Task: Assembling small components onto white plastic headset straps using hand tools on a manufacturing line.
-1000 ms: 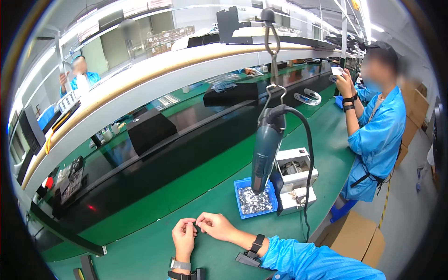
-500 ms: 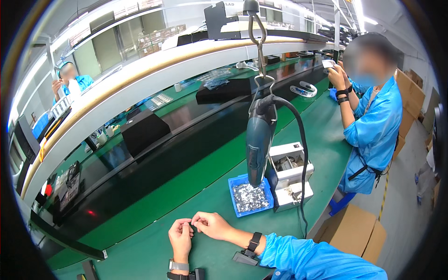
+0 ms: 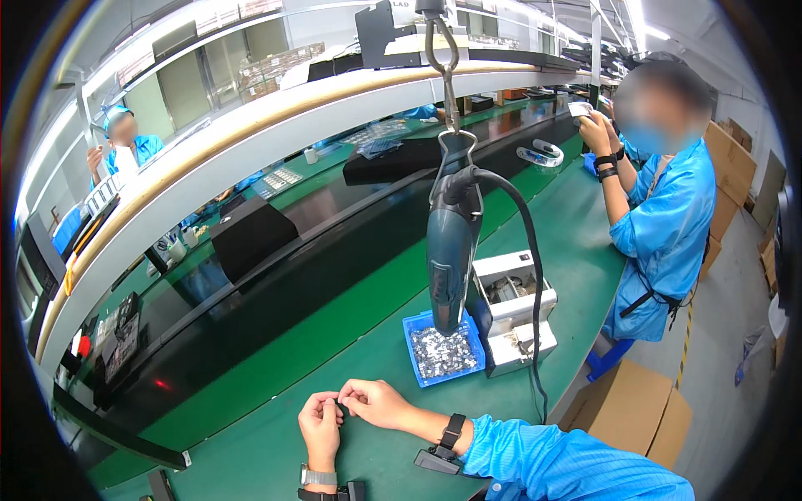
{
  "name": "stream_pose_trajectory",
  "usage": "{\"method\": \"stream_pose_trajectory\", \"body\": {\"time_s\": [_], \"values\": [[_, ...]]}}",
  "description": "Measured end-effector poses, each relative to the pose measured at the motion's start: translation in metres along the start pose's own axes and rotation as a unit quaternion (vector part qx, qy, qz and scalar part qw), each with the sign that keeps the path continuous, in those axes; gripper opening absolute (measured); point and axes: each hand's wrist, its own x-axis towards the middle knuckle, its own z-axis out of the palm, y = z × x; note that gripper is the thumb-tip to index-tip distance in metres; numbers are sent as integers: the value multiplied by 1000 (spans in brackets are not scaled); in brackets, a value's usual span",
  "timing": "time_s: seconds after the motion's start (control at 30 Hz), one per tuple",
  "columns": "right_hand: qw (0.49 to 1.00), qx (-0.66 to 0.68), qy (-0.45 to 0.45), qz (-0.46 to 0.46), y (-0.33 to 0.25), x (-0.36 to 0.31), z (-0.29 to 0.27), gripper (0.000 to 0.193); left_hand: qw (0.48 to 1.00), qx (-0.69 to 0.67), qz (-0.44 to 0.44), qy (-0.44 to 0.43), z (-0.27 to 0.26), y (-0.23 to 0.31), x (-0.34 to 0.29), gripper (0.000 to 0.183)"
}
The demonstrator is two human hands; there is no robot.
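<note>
My left hand and my right hand meet fingertip to fingertip just above the green tabletop. Thumbs and fingers of both are pinched together; a tiny dark bit shows between them, too small to name. Beyond my right hand lies a blue tray filled with small silvery metal parts. An electric screwdriver hangs from a hook over the tray, its bit end hidden. Beside the tray stands a white and grey screw feeder box with its top compartment uncovered.
The screwdriver's black cable loops down past the feeder. A dark conveyor belt runs beyond the table, with black boxes on it. At right a co-worker in blue holds a white item; cardboard boxes stand below the table edge.
The view has shifted slightly, so the screwdriver, tray and feeder appear a little further left. Both hands keep their pinched pose, with only slight finger movement.
</note>
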Motion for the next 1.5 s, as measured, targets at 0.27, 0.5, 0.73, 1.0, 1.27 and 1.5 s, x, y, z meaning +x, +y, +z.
{"method": "stream_pose_trajectory", "body": {"time_s": [0.27, 0.5, 0.73, 1.0, 1.27, 1.5], "values": [[1000, -18, -18, 16, -6, -1, -4, 10, 1000, 8, 4, 0, 1, 0, 0, 13], [999, 1, -34, 28, -8, 2, -5, 11, 1000, 7, 8, 2, 0, -1, 2, 13], [999, 3, -23, 22, -4, 1, -3, 10, 1000, 9, 3, 5, 0, -1, 1, 13], [1000, -8, -3, 5, 0, -2, -3, 9, 1000, -6, 12, -8, 3, -5, 0, 13], [999, -23, -17, 17, -14, 0, -5, 13, 1000, 11, 26, 4, -2, -11, 4, 13], [999, -18, -20, 19, -16, -1, -5, 12, 1000, 5, 26, 2, -2, -14, 5, 13]]}}
